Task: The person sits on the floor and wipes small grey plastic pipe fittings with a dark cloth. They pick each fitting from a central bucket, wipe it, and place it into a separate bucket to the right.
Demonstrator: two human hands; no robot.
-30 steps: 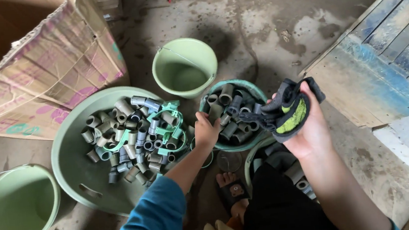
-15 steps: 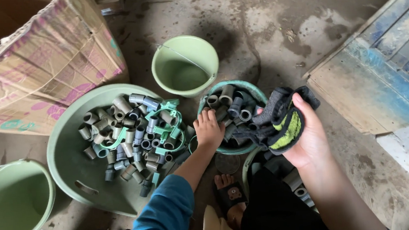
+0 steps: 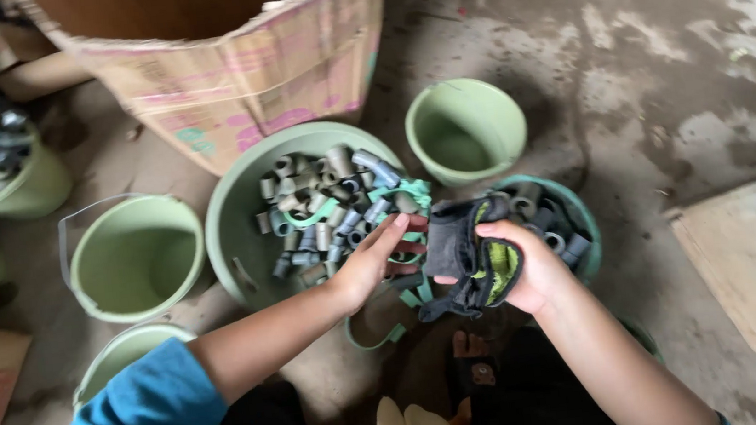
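Overhead, head view: two bare hands meet at a dark glove above bins of pipe fittings.

Right hand is clenched around the glove, a black piece with a yellow-green patch, held over the gap between the basin and the teal bucket. Left hand, in a blue sleeve, has fingers extended and loose, tips touching the glove's near edge, grasping nothing. Grey fittings fill the basin, mixed with green clips; more fittings lie in the teal bucket. Pale green buckets stand around: one behind, one to the left. A cardboard box stands behind the basin on the concrete floor.
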